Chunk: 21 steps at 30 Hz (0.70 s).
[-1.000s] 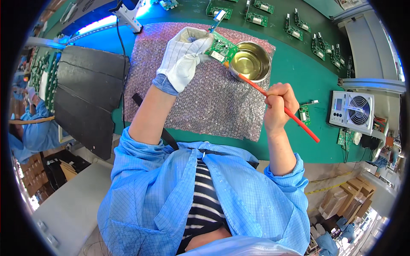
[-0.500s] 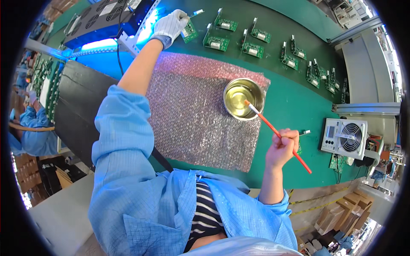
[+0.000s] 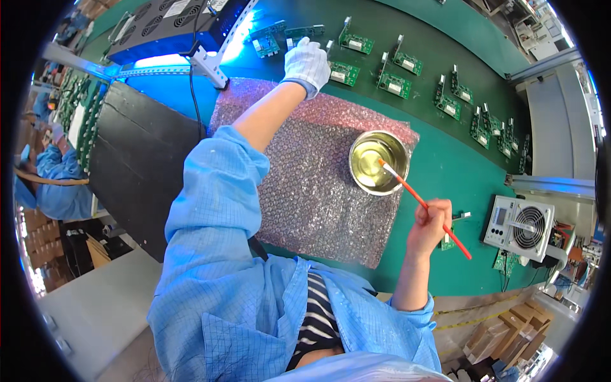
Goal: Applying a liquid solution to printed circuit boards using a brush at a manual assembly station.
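Note:
My left hand (image 3: pixel 307 66), in a white glove, reaches to the back of the bench. Its fingers are curled in at a green circuit board (image 3: pixel 305 31), most of which the glove hides. Just left of it lies another circuit board (image 3: pixel 265 45), tinted blue by the lamp. My right hand (image 3: pixel 430 228) is bare and closed round a thin red paintbrush (image 3: pixel 417 198). The brush slants over a round metal bowl (image 3: pixel 403 167) of clear yellowish liquid, its orange bristles at or just above the liquid. Under the bowl is a sheet of bubble wrap (image 3: pixel 318 210).
Several circuit boards with upright parts (image 3: pixel 394 85) stand along the dark back mat. A black fan unit (image 3: pixel 172 28) with blue light sits on a metal frame at the left. At the right stands a white fan box (image 3: pixel 519 227). A co-worker's blue sleeve (image 3: pixel 63 184) shows far left.
My left hand has shifted right along the row of boards, uncovering the leftmost board. My right hand still holds the brush over the bowl. The whole view has shifted slightly.

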Tool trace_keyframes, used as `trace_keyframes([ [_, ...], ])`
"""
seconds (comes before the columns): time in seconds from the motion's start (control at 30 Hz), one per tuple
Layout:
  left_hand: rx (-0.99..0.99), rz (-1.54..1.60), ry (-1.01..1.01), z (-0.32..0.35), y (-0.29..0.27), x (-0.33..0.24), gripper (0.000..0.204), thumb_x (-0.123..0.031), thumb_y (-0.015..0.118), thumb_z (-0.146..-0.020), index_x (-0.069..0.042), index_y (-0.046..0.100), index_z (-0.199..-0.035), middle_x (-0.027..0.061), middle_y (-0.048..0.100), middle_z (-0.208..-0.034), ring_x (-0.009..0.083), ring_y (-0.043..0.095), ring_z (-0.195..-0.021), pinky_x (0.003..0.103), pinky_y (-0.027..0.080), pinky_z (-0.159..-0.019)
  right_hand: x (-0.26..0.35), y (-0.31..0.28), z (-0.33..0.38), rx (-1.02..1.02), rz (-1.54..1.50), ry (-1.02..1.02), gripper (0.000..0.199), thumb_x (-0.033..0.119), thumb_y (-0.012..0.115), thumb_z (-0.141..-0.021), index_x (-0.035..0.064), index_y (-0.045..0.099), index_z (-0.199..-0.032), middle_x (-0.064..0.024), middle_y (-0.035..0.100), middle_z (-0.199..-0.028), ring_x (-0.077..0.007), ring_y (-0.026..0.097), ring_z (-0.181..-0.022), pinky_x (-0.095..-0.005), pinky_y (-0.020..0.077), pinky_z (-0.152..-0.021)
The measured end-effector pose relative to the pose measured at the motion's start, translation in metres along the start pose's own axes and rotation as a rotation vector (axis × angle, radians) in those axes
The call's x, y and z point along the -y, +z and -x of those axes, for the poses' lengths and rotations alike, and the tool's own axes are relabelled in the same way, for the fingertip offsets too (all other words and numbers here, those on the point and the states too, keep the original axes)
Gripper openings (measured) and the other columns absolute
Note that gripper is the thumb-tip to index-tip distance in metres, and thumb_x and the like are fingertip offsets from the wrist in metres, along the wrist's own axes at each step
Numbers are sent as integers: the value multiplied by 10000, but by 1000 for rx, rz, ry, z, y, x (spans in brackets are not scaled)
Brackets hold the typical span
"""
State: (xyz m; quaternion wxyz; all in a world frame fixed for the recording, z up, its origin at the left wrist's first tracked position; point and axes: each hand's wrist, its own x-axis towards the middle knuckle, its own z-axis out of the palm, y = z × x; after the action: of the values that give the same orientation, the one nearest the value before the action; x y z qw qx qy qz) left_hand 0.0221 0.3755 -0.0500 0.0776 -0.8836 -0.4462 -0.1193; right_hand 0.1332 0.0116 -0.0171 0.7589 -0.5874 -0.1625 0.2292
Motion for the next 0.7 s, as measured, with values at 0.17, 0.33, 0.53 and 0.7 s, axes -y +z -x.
trace_keyframes([
  [0.17, 71, 148, 151, 35, -23, 19, 185, -167, 483, -934, -18, 591, -946, 241, 619, -999, 358, 655, -823, 386, 536, -776, -3, -4, -8, 49, 302, -43, 136, 14, 488, -845, 46, 487, -712, 15, 417, -591, -50, 346, -503, -217, 250, -443],
  [0.33, 320, 2036, -476, 111, -59, 34, 224, -198, 561, -940, 18, 519, -982, 187, 615, -999, 267, 655, -898, 349, 558, -775, -14, -4, -14, 109, 368, -48, 105, 45, 514, -839, 38, 517, -735, 4, 458, -589, -52, 374, -508, -209, 264, -450],
  [0.53, 311, 2209, -450, 151, -82, 39, 126, -177, 561, -940, -63, 553, -886, 54, 609, -948, 191, 638, -876, 338, 526, -799, -4, -6, -11, 112, 357, -94, 101, 32, 506, -813, 25, 531, -715, -8, 471, -577, -57, 384, -500, -207, 276, -449],
  [0.7, 490, 2380, -361, 156, -92, 23, 118, -176, 585, -929, -69, 548, -963, 9, 563, -917, 156, 614, -843, 355, 533, -728, 28, -24, -11, 9, 342, -72, 110, -5, 479, -794, 20, 514, -692, -3, 431, -565, -59, 348, -486, -207, 244, -440],
])
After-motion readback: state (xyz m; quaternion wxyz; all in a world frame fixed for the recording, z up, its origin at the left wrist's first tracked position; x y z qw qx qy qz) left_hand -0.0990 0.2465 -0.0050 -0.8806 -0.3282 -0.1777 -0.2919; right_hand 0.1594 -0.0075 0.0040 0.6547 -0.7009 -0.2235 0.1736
